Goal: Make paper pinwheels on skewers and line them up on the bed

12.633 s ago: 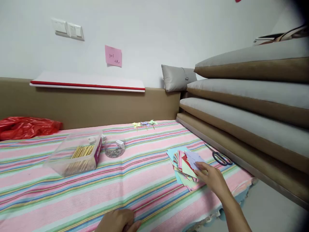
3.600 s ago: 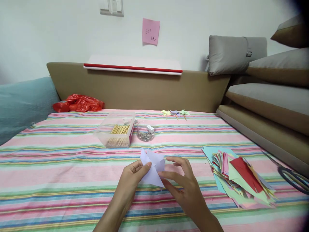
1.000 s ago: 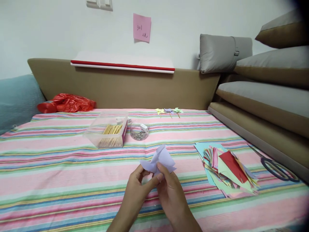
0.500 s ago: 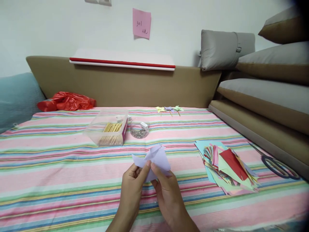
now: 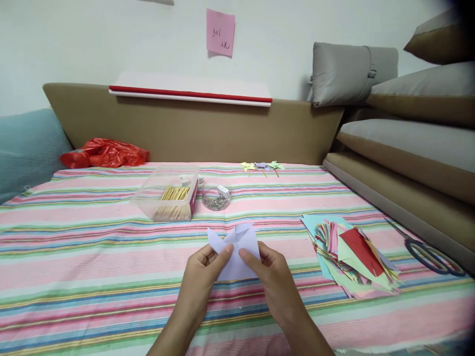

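A pale purple sheet of paper with cut, pointed flaps at its top is held up over the striped cloth. My left hand is closed on its left side, the thumb lying on the front face. On the right side my right hand grips the same paper, its thumb also on the front and its fingers behind. The two thumbs are a little apart near the middle of the sheet.
Beyond the hands are a clear box of wooden sticks and a round dish of small metal pieces. Three paper pinwheels lie farther back. At the right are colored paper pieces, scissors and stacked cushions.
My right hand has moved right and slightly up, so the thumbs are farther apart. The paper has turned and its front face shows more fully. The whole view has shifted slightly.
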Demonstrator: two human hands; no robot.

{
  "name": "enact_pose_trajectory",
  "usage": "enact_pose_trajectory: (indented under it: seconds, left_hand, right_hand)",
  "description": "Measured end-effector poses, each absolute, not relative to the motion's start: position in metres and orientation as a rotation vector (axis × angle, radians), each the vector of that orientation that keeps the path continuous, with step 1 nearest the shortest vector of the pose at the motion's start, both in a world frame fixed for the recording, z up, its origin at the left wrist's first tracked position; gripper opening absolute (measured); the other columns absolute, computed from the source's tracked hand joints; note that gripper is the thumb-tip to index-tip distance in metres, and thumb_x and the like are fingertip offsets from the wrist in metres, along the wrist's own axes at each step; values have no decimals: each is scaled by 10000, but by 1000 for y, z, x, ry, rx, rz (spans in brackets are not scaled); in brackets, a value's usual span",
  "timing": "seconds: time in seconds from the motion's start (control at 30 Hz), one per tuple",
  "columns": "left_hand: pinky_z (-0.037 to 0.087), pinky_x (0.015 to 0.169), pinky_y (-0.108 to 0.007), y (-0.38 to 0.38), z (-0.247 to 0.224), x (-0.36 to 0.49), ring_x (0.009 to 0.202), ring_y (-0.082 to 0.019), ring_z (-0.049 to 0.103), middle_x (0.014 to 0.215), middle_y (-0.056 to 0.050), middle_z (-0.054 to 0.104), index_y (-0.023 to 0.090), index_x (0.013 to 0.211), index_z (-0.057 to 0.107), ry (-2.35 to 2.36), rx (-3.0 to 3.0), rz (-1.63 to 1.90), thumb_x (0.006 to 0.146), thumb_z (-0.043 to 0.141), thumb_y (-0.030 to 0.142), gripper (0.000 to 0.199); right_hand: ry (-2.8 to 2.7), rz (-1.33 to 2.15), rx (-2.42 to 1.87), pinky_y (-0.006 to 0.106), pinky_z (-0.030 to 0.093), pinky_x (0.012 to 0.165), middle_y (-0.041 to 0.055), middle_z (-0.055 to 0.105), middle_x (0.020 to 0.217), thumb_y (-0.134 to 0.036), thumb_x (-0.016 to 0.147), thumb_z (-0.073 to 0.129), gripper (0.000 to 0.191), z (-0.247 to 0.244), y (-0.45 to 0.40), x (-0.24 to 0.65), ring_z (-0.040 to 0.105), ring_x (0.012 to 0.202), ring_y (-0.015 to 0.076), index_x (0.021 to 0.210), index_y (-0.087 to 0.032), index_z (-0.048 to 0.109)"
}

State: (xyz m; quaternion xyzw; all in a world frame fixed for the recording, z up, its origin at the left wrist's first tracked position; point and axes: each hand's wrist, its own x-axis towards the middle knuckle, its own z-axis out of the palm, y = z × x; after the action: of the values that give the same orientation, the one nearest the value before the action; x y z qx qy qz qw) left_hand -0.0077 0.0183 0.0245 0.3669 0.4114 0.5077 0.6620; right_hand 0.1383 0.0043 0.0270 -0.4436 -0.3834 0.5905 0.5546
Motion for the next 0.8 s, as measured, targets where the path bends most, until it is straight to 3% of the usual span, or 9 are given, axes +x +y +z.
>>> enact_pose_trajectory:
  seconds: [0.33,0.57,0.8]
  left_hand:
    - [503,661,-240,16,34,-7,746,-185,648,836,-57,764,170,1035,782,1023,939,1113,744,815,418,384]
    - [485,661,-257,16,34,-10,759,-202,635,823,-56,749,157,971,781,1070,1013,1100,737,812,428,359]
    - [483,666,-245,20,28,-13,743,-185,640,826,-44,759,167,912,789,1025,1035,1076,740,819,396,288]
  right_hand:
    - [-918,1363,-1093,320,490,736,51,678,888,-378,787,741,261,28,2,134,584,836,213,952,-175,736]
    - [-923,1335,-1109,329,491,754,79,705,993,-384,796,726,286,23,4,133,600,890,233,992,-176,749]
    - [-874,1369,-1118,333,484,751,71,724,901,-387,779,733,289,20,4,131,606,846,231,958,-161,745]
